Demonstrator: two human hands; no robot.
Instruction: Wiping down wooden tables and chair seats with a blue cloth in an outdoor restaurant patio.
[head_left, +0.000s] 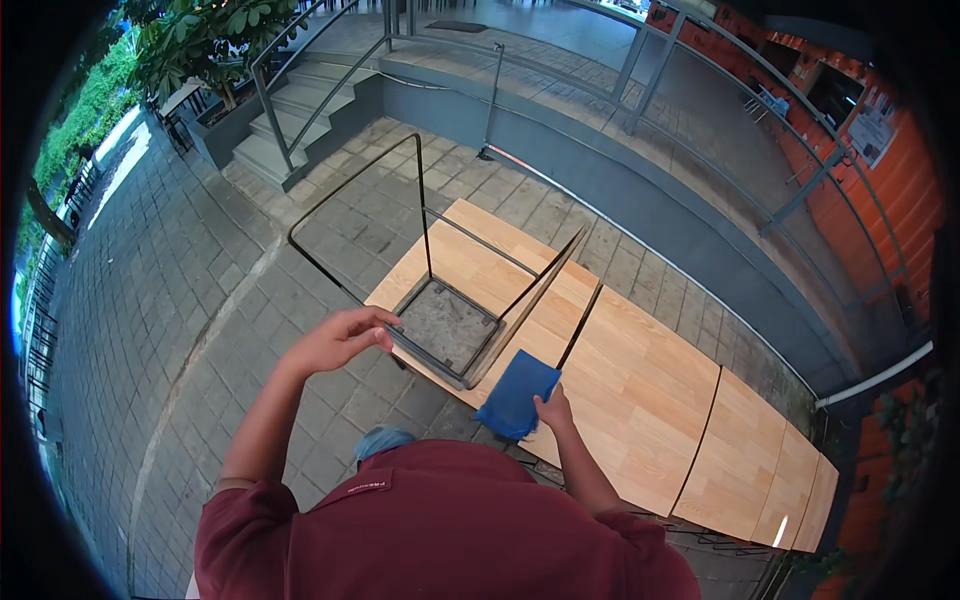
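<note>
A stool with thin black metal legs stands upside down on a light wooden table (630,390), and its grey seat underside (440,325) faces up. My left hand (352,338) is at the near-left edge of the seat with its fingers stretched out and slightly bent; whether they touch the rim I cannot tell. A folded blue cloth (518,398) is gripped in my right hand (554,410), between thumb and fingers. It hangs over the near edge of the tabletop, right of the stool.
Several wooden tabletops run in a row toward the lower right, with dark gaps between them. Beyond them stands a low grey wall (600,170) with a metal railing. Concrete steps (300,110) rise at the upper left. Grey paving (200,270) spreads over the left side.
</note>
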